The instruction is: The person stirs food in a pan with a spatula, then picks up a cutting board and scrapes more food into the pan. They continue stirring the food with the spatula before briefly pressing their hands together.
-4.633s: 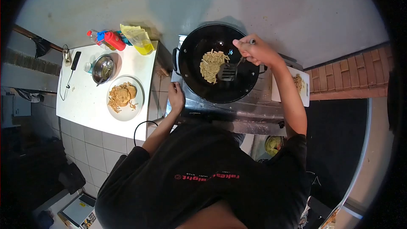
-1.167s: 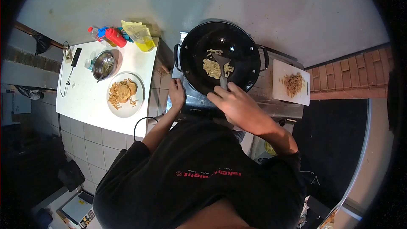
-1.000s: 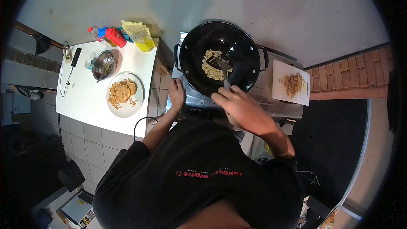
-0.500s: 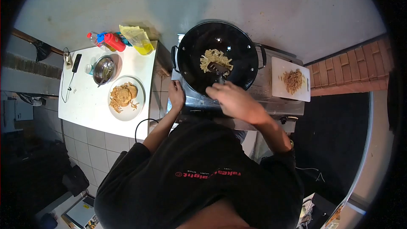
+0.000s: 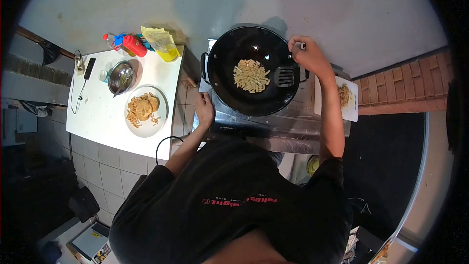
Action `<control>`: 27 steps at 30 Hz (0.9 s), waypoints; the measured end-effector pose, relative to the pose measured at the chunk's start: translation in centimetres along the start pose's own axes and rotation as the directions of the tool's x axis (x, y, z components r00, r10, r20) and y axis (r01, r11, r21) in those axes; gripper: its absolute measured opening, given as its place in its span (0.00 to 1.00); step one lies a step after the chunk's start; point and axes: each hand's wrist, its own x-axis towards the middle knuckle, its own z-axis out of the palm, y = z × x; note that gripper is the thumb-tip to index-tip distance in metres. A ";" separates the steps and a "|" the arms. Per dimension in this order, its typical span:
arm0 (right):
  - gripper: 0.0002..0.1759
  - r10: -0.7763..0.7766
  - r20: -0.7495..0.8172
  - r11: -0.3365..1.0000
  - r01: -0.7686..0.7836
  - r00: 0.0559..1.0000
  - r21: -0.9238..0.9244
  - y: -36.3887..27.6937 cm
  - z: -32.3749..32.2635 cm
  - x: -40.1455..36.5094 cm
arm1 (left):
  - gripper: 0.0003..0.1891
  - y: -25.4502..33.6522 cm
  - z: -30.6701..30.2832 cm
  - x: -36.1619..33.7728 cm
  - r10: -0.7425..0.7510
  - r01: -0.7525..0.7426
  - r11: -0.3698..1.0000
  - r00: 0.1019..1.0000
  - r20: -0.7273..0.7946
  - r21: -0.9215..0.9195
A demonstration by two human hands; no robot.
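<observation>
My right hand (image 5: 308,55) is closed round the handle of a dark slotted spatula (image 5: 284,77). The spatula's head hangs down over the right side of the black wok (image 5: 229,100). Short pale strips of food (image 5: 251,76) lie in a loose heap at the wok's middle, apart from the spatula. The wok sits on a metal stove (image 5: 229,123). At the stove's left edge, below the wok's left handle, my left hand (image 5: 204,110) is closed on the edge, its fingers partly hidden.
A white cutting board (image 5: 350,111) with browned strips (image 5: 344,95) lies right of the wok, partly behind my forearm. The white table (image 5: 97,122) at left holds a plate (image 5: 141,131) of food, a metal bowl (image 5: 115,89), a red bottle (image 5: 134,45) and a yellow packet (image 5: 161,44).
My right hand has lifted the spatula from the food and moved it up and right, towards the wok's right rim. The food lies more evenly heaped. My left hand stays at the stove's edge.
</observation>
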 end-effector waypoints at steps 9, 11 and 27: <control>0.03 -0.166 0.320 0.736 -0.098 0.933 0.669 5.8 4.6 2.1 | 0.16 0.2 -0.1 0.1 -0.010 0.010 1.000 1.000 0.025 -0.027; 0.04 -0.173 0.263 0.644 -0.093 0.949 0.759 5.4 6.0 0.7 | 0.16 0.2 -0.2 0.1 -0.010 0.010 1.000 1.000 0.023 -0.023; 0.17 -0.679 0.322 0.605 0.751 0.660 -0.266 -3.3 10.5 -13.8 | 0.16 0.1 -0.1 0.0 -0.023 0.024 0.999 0.999 0.028 -0.045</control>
